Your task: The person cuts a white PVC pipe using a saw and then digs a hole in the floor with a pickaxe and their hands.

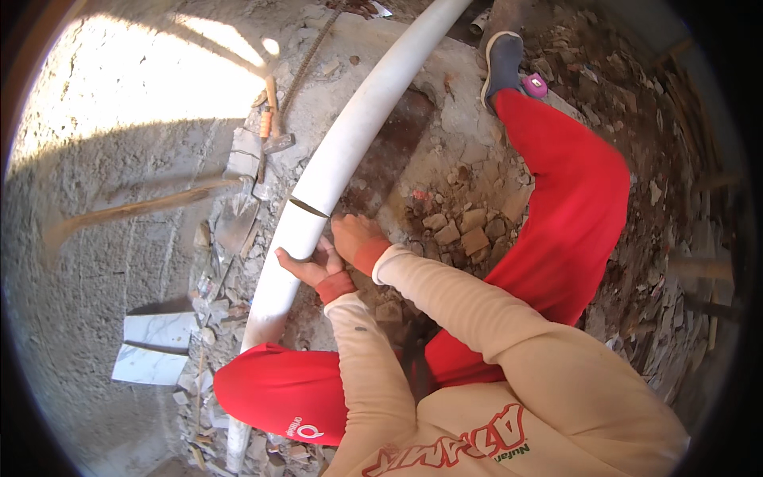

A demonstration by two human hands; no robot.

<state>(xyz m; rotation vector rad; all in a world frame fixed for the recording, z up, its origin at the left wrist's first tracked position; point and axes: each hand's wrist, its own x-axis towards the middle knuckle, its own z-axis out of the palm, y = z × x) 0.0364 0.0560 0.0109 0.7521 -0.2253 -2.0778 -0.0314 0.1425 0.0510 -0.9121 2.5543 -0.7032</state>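
A long white plastic pipe (pixel 358 135) runs diagonally from the far middle to the near left, passing beside my left knee. A dark, narrow slit (pixel 308 207) crosses its upper side, and the pipe continues on both sides of it. My left hand (pixel 318 265) grips the pipe's right side just nearer than the slit, thumb on top and the other fingers partly hidden. My right hand (pixel 358 237) is closed into a fist at the pipe's right edge, by the slit's right end. What that fist holds, if anything, is hidden.
Broken bricks (pixel 469 230) and rubble lie right of the pipe. On the left are a hammer (pixel 278 144), an orange-handled tool (pixel 265 123), a long wooden-handled tool (pixel 151 208) and marbled tile pieces (pixel 155 347). A pink tape measure (pixel 535 85) sits beside my shoe (pixel 502 63).
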